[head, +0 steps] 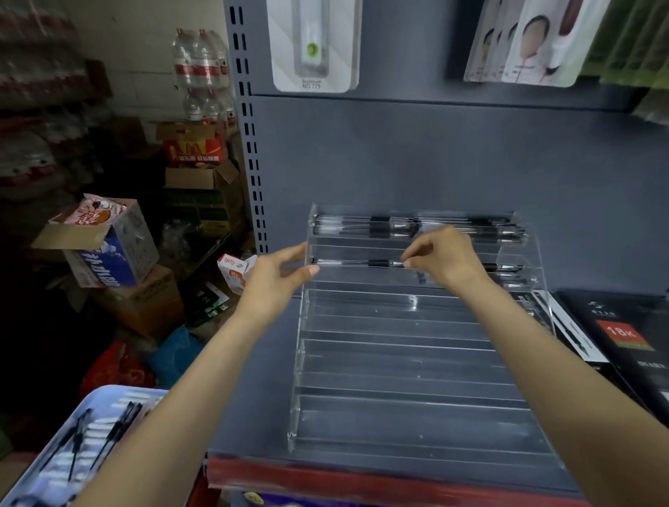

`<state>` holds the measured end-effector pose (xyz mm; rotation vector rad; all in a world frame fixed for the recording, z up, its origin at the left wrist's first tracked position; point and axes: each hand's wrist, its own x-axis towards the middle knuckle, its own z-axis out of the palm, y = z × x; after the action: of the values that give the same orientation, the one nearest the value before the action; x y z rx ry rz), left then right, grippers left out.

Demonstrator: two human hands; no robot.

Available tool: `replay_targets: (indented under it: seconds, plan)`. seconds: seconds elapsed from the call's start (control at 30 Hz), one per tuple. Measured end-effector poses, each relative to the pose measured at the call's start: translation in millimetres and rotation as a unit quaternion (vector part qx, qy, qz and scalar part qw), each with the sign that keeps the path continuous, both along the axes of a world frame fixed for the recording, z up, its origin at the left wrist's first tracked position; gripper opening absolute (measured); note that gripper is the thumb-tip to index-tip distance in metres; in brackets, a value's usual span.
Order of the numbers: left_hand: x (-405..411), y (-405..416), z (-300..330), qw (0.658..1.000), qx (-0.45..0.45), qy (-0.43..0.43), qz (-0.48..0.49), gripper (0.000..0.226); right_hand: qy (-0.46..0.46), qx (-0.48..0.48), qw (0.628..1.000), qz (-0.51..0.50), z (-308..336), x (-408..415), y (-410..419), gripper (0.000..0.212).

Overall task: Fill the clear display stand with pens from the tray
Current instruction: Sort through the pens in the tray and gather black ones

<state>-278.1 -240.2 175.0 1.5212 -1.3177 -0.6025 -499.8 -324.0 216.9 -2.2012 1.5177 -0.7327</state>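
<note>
The right hand (440, 259) pinches the end of a black pen (358, 263) and lays it in the second row of the clear display stand (407, 350). That grip is narrow, tight on the pen. The left hand (276, 281) is out past the pen's other end, fingers loose, touching the stand's side wall. Above the grip, the top row already has pens. Below it, the rows are bare. Next, I think, let go and fetch more pens from the tray (65, 461), far down by the left arm.
</note>
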Motion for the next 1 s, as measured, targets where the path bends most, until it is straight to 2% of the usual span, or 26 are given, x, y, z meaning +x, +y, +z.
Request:
replay_targets:
  seconds: [0.13, 0.27, 0.37, 0.5, 0.6, 0.8, 1.0]
  plan:
    - [-2, 2, 1, 1.0, -0.019, -0.007, 0.01, 0.044, 0.005, 0.013, 1.0, -0.005, 0, 1, -1, 0.01]
    - [-8, 5, 0, 0.995, -0.056, -0.04, 0.077, 0.033, 0.002, 0.008, 1.0, 0.003, 0, -1, 1, 0.016]
    - [-13, 8, 2, 0.992, -0.071, -0.032, 0.099, 0.028, -0.011, -0.007, 1.0, 0.019, 1, -2, 6, 0.016]
    - [-17, 21, 4, 0.989, -0.083, -0.024, 0.122, 0.016, -0.047, -0.067, 0.996, 0.03, 1, 1, 20, 0.014]
    - [-13, 38, 0, 0.986, -0.092, -0.005, 0.138, 0.015, -0.064, -0.096, 0.99, 0.079, 1, 13, 42, 0.013]
    - [22, 105, -36, 0.983, -0.086, 0.008, 0.161, 0.011, -0.109, 0.007, 0.975, 0.193, -20, 74, 113, 0.013]
    - [107, 197, -89, 0.978, 0.022, -0.038, 0.204, 0.01, -0.079, 0.101, 0.956, 0.265, -74, 170, 198, 0.019]
